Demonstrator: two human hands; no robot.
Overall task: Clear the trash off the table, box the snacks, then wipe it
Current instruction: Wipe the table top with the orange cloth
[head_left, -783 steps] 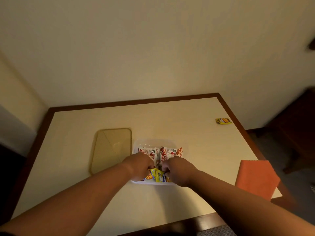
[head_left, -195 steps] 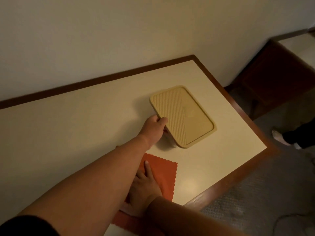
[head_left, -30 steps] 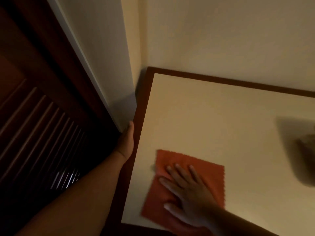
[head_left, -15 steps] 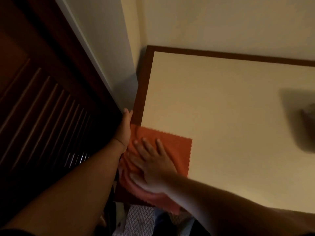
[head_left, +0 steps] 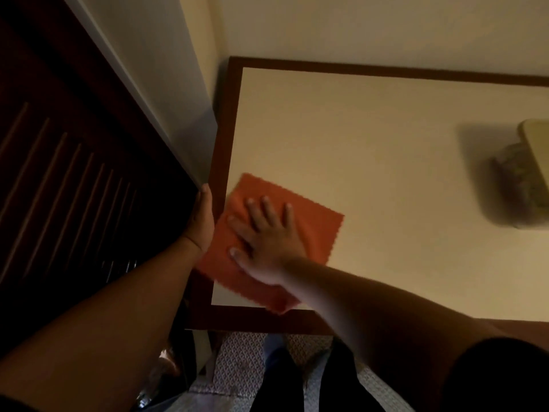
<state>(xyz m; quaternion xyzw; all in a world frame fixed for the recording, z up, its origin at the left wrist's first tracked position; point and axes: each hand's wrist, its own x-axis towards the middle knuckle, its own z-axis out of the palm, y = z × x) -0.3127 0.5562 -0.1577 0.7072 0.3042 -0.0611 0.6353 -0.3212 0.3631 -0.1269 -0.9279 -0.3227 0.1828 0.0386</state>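
Note:
An orange cloth [head_left: 318,227] lies flat at the near left corner of the cream table [head_left: 371,138], overlapping its dark wooden rim. My right hand [head_left: 267,236] presses on the cloth with fingers spread and straight. My left hand [head_left: 202,218] is held upright against the table's left edge, fingers straight, right beside the cloth. The snack box [head_left: 528,173] with its beige lid on stands at the right edge of the view, snacks dimly visible through its clear wall.
A dark louvred wooden door [head_left: 65,179] stands left of the table, with a white wall corner [head_left: 166,84] between them. The wall runs along the table's far side. Patterned carpet [head_left: 237,358] and my dark-clad legs show below the near edge.
The cloth under my right hand has slid rightward and further onto the table since half a second ago, when it hung over the corner. My left hand stays at the left edge.

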